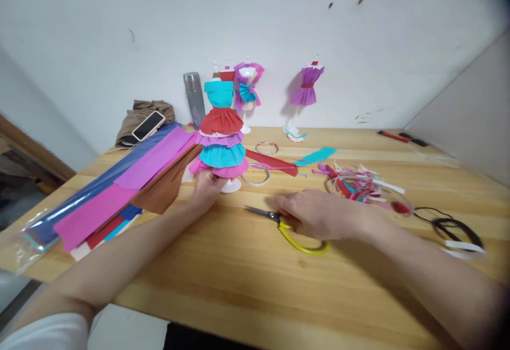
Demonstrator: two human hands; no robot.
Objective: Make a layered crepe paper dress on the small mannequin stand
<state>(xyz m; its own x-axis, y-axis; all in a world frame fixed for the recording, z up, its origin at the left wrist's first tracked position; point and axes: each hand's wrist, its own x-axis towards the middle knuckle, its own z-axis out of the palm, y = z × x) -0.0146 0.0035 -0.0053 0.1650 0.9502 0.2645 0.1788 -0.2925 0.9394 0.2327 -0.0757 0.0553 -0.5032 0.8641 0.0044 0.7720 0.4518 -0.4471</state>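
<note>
A small mannequin in a tiered paper dress of turquoise, red and pink stands upright on a round white base. My left hand is closed at the dress's lower hem, beside the base, its fingertips partly hidden by the paper. Scissors with yellow handles lie on the table, blades pointing left. Over the handles is my right hand, blurred, with fingers curled; whether it grips them cannot be made out.
Paper sheets and a phone are at the left, a grey bottle behind. Dressed mannequins stand by the wall. Paper scraps, rings of tape and black cord lie right of the dress.
</note>
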